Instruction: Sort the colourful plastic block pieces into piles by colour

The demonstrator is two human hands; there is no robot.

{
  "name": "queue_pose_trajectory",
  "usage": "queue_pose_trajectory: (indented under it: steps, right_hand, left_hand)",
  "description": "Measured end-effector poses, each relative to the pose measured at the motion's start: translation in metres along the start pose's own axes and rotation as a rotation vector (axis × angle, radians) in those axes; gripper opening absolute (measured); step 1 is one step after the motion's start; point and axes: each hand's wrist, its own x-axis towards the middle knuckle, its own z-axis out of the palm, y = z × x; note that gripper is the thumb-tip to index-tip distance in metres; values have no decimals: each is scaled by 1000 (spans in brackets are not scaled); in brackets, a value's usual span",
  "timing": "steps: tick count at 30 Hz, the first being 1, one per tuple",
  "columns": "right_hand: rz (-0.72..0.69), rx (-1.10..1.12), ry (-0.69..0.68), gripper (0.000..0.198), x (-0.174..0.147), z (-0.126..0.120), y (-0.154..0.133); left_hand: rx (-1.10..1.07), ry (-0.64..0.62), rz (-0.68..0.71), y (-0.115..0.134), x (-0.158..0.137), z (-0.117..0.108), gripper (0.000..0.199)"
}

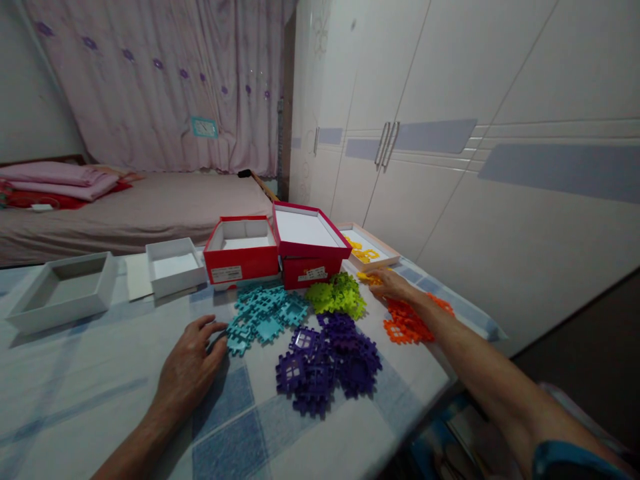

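My left hand [194, 363] rests on the tablecloth with its fingers loosely apart, its fingertips at the left edge of a pile of teal interlocking plastic tiles [267, 310]. My right hand [391, 283] reaches over to the yellow interlocking tiles [369, 279] in front of a shallow pale box lid [385, 257], its fingers closed on them. More yellow tiles lie inside that lid. Under my right forearm is a pile of orange tiles [403, 323], partly hidden. Purple tiles [327, 367] lie heaped between my hands, with lime green tiles [340, 295] behind them.
A red open box [241, 260] stands behind the teal pile, beside a crimson lid [315, 252] tilted on another red box. Two pale open boxes, a larger one [30, 319] and a smaller one [175, 287], stand left. White wardrobe doors [450, 193] rise behind; a bed [190, 200] is beyond.
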Motion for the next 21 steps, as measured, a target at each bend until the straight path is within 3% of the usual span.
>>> queue_pose_trajectory:
  steps: [6, 11, 17, 21]
  right_hand:
    - [8, -18, 36, 34, -2, 1, 1]
    - [80, 185, 184, 22, -6, 2, -2]
    - [161, 322, 324, 30, -7, -6, 3]
    - [205, 379, 363, 39, 10, -21, 5]
  left_hand:
    - [-7, 1, -1, -3, 0, 2, 43]
    - [-13, 2, 0, -5, 0, 3, 41]
    - [6, -8, -9, -3, 0, 2, 42]
    - [3, -27, -18, 0, -1, 0, 45]
